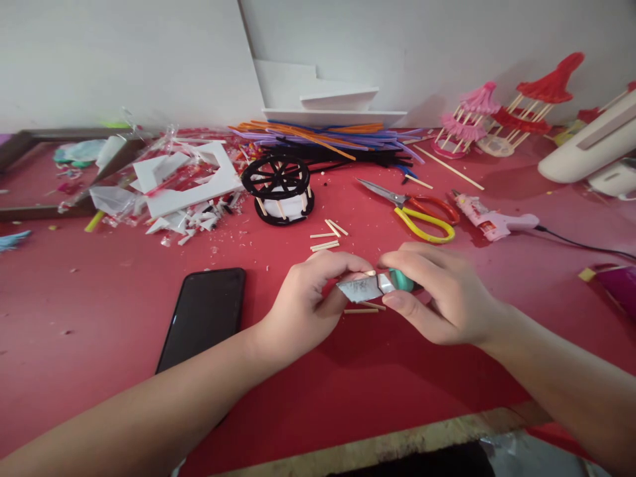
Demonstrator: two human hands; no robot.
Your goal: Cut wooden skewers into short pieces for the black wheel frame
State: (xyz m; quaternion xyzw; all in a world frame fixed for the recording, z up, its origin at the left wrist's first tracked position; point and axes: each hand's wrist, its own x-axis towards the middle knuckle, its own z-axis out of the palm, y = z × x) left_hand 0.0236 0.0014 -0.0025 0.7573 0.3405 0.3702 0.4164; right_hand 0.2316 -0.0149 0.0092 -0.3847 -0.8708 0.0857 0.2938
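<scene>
My left hand (pixel 311 298) is closed, pinching a short wooden stick (pixel 368 273) between thumb and fingers. My right hand (pixel 450 295) grips a utility knife (pixel 360 289) by its turquoise handle. The wide grey blade points left and lies against the stick, close to my left fingertips. Under my hands a few cut sticks (pixel 361 311) rest on the red table, partly hidden. Several more short sticks (pixel 325 246) lie just beyond my left hand. Farther back stands a black wheel-like frame (pixel 276 177) on short stick posts above a white and black base.
A phone (pixel 203 318) lies left of my left forearm. Scissors (pixel 427 222) and a pink glue gun (pixel 491 218) with a cord are at the right. Pipe cleaners (pixel 322 139), foam offcuts (pixel 189 179) and small stick models (pixel 467 122) line the back.
</scene>
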